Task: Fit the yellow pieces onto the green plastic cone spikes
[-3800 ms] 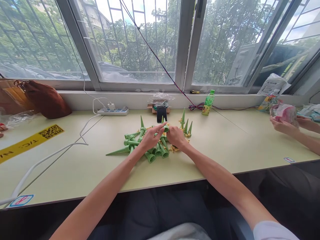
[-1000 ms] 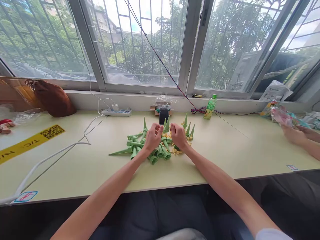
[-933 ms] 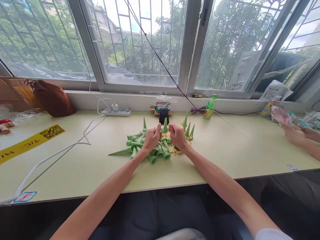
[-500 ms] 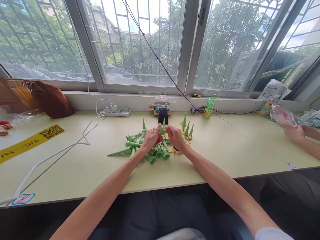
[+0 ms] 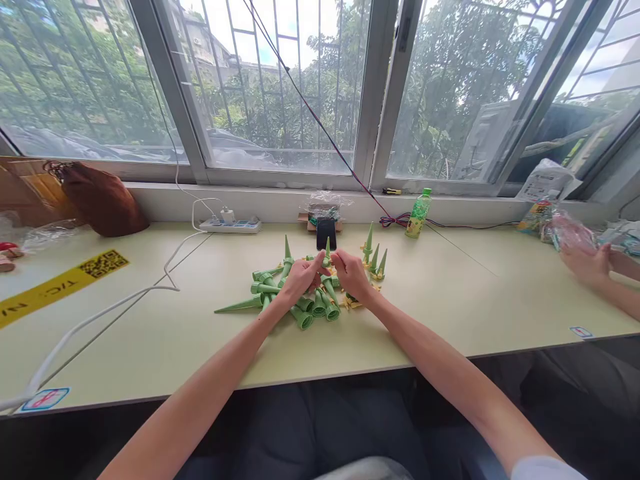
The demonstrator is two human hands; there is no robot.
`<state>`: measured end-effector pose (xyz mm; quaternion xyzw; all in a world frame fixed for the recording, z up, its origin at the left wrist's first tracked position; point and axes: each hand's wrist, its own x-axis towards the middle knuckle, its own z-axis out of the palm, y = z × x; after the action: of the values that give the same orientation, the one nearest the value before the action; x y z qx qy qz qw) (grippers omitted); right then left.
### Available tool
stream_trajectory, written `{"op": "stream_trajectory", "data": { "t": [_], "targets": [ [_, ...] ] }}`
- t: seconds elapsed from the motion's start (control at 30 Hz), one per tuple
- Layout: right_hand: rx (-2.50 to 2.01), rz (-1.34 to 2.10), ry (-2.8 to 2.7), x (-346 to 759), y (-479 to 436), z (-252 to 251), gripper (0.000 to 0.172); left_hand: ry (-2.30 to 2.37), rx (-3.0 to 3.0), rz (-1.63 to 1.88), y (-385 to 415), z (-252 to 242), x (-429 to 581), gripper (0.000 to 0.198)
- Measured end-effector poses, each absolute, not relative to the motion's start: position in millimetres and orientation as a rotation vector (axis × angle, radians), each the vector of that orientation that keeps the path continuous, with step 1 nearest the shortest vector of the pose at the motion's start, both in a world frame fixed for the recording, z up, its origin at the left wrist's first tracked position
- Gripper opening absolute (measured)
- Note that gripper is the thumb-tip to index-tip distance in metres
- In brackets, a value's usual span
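Near the middle of the table, my left hand (image 5: 301, 280) is closed around a green plastic spike (image 5: 327, 256), its pointed tip showing upward between the hands. Right beside it, my right hand (image 5: 351, 272) has its fingers pinched together against the spike's side; whatever small part they grip is hidden. Under and left of my left hand lies a pile of green cone-shaped spikes (image 5: 303, 319), several with open threaded ends toward me. To the right, several green spikes fitted with yellow parts (image 5: 374, 260) stand upright. Small yellow plastic pieces (image 5: 352, 302) lie below my right hand.
A black phone (image 5: 327, 233) leans against a small box at the back. Behind on the right stands a green bottle (image 5: 418, 213). A power strip (image 5: 231, 226) with a white cable lies left. Another person's hands (image 5: 587, 263) hold a plastic-wrapped item at far right.
The spike between my hands has shifted slightly and is more upright, with my hands nearly in place. At far right, the other person's hands moved a little.
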<state>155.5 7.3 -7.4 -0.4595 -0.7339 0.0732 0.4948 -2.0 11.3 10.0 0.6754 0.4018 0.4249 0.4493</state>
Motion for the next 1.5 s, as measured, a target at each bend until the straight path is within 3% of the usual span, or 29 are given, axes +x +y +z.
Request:
{"op": "stream_trajectory", "data": {
  "t": [0.3, 0.67, 1.5],
  "targets": [
    [-1.117, 0.228, -1.726, 156, 10, -10, 0.039, 0.975, 1.903, 1.109, 8, 13, -2, 0.061],
    [-1.096, 0.267, -1.697, 156, 10, -8, 0.039, 0.903, 1.911, 1.106, 7, 12, 0, 0.035],
    [-1.058, 0.268, -1.633, 152, 3, 0, 0.047, 0.878, 2.130, 1.289, 12, 5, 4, 0.027]
  ]
}}
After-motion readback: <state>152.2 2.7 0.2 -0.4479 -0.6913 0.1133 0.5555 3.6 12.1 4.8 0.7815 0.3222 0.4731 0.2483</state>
